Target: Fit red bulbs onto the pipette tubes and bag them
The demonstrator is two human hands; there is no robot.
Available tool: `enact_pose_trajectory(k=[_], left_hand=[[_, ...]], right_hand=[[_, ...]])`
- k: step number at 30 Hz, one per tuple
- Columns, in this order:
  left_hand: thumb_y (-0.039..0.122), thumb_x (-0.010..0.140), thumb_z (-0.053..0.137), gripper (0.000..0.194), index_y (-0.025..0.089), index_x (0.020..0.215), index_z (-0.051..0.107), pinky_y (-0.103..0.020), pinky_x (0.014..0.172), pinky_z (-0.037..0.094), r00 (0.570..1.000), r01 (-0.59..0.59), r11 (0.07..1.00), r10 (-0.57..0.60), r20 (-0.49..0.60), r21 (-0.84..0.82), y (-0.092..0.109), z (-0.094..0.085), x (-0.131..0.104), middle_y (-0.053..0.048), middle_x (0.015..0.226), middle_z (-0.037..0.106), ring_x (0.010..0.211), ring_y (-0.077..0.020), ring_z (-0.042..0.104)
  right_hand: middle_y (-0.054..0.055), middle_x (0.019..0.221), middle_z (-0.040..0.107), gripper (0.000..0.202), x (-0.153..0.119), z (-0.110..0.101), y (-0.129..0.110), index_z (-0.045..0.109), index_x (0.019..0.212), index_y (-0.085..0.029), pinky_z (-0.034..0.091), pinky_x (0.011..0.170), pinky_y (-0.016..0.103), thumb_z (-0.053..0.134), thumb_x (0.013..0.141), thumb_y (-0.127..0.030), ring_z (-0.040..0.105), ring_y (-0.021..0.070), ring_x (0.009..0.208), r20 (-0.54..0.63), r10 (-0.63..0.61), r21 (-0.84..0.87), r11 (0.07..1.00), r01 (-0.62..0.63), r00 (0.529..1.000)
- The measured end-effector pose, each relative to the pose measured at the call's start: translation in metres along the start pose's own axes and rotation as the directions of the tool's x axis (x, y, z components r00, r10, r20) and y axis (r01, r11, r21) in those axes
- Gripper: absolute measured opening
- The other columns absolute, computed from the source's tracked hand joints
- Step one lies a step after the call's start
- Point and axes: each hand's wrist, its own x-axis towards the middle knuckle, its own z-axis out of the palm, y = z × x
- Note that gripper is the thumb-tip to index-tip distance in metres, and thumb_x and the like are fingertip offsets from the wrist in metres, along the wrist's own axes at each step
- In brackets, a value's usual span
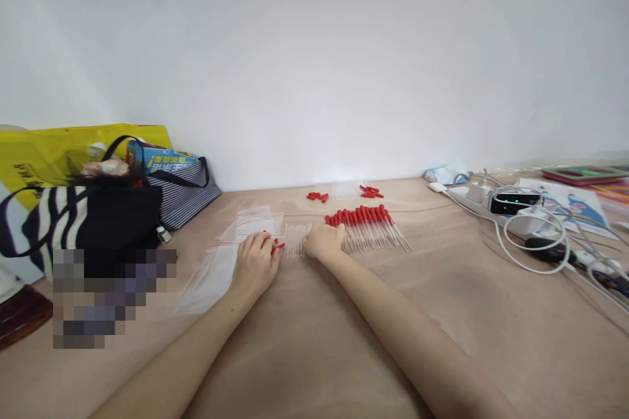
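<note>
My left hand (255,258) is curled over a few small red rubber bulbs (278,246), which poke out at its fingertips, beside clear plastic zip bags (211,275). Bare glass dropper tubes (295,240) lie side by side in a row between my hands. At the right end of that row, my right hand (324,240) is closed, its fingers bent down and mostly hidden, so what it grips cannot be made out. Just right of it lies a row of glass droppers (366,225) with red bulbs fitted on their far ends.
Loose red bulbs (317,197) and more bulbs (372,192) lie near the wall, around a clear bag of tubes (344,190). Bags, including a black one (108,222), stand left. A power strip (466,199) with tangled white cables (506,245) lies right.
</note>
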Motion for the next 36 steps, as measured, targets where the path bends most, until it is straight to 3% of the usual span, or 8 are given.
enact_pose_trajectory(k=[4,9,13,17,20,23,27,36], left_hand=[[0.017,0.079,0.042,0.015,0.015,0.075,0.056,-0.036,0.074,0.039,1.0,0.014,0.998,-0.015,-0.013,-0.066,0.004,-0.006,0.003,-0.01,0.088,0.061,0.086,-0.0252,0.051],[0.021,0.08,0.042,0.012,0.017,0.074,0.051,-0.03,0.066,0.043,0.991,0.097,0.905,-0.05,0.123,-0.414,0.025,-0.011,-0.002,-0.004,0.073,0.059,0.071,-0.0186,0.054],[0.021,0.08,0.043,0.01,0.017,0.078,0.052,-0.027,0.06,0.045,0.953,0.157,0.794,0.035,0.302,-0.588,0.045,-0.015,-0.009,-0.002,0.073,0.059,0.065,-0.0153,0.055],[0.025,0.076,0.052,0.022,0.017,0.097,0.056,-0.03,0.069,0.046,0.949,0.082,0.762,0.136,0.283,-0.642,0.055,-0.019,-0.009,-0.006,0.092,0.057,0.079,-0.0177,0.056],[0.027,0.076,0.054,0.02,0.019,0.093,0.062,-0.03,0.07,0.045,0.943,0.066,0.769,0.159,0.291,-0.636,0.059,-0.017,-0.006,-0.006,0.095,0.054,0.079,-0.0178,0.055],[0.022,0.08,0.049,0.016,0.019,0.08,0.065,-0.029,0.068,0.044,0.945,0.053,0.76,0.172,0.278,-0.648,0.062,-0.013,-0.004,-0.005,0.088,0.054,0.075,-0.0158,0.054],[0.021,0.084,0.043,0.015,0.018,0.081,0.057,-0.03,0.072,0.041,0.959,0.049,0.74,0.152,0.238,-0.671,0.067,-0.009,-0.002,-0.003,0.082,0.057,0.078,-0.0166,0.054],[0.024,0.086,0.038,0.012,0.019,0.085,0.048,-0.031,0.072,0.04,0.921,0.18,0.706,0.123,0.369,-0.685,0.069,-0.011,-0.002,-0.002,0.084,0.059,0.082,-0.0185,0.054]], right_hand=[[0.014,0.08,0.065,0.026,-0.007,-0.007,0.007,0.064,0.077,-0.013,0.029,0.079,0.039,0.041,0.077,-0.027,0.06,0.0226,0.075,-0.041,-0.038,0.014,0.999,0.038,0.998],[0.011,0.09,0.062,0.023,-0.029,-0.018,0.047,0.055,0.09,-0.012,0.034,0.071,0.028,0.038,0.082,-0.026,0.055,0.0192,0.085,-0.126,-0.188,0.052,0.979,0.196,0.974],[0.007,0.08,0.059,0.013,-0.052,-0.015,0.098,0.049,0.085,-0.014,0.037,0.061,0.025,0.037,0.083,-0.017,0.053,0.0146,0.069,-0.238,-0.377,0.181,0.888,0.422,0.895],[0.007,0.085,0.058,0.018,-0.069,-0.006,0.131,0.05,0.095,-0.015,0.04,0.067,0.028,0.037,0.083,-0.015,0.052,0.0163,0.075,-0.321,-0.454,0.191,0.829,0.526,0.831],[0.008,0.093,0.057,0.029,-0.073,-0.002,0.135,0.049,0.109,-0.018,0.04,0.069,0.029,0.036,0.083,-0.012,0.052,0.0167,0.079,-0.344,-0.488,0.168,0.808,0.564,0.802],[0.007,0.089,0.057,0.028,-0.073,-0.002,0.129,0.053,0.103,-0.018,0.04,0.067,0.028,0.035,0.082,-0.011,0.051,0.0165,0.078,-0.322,-0.534,0.145,0.788,0.598,0.782],[0.006,0.085,0.057,0.021,-0.076,-0.006,0.122,0.056,0.093,-0.017,0.037,0.068,0.028,0.037,0.083,-0.014,0.051,0.015,0.076,-0.311,-0.575,0.144,0.759,0.636,0.757],[0.004,0.078,0.059,0.018,-0.08,-0.01,0.121,0.057,0.089,-0.018,0.028,0.064,0.027,0.039,0.084,-0.019,0.05,0.0116,0.065,-0.347,-0.585,0.045,0.77,0.636,0.733]])
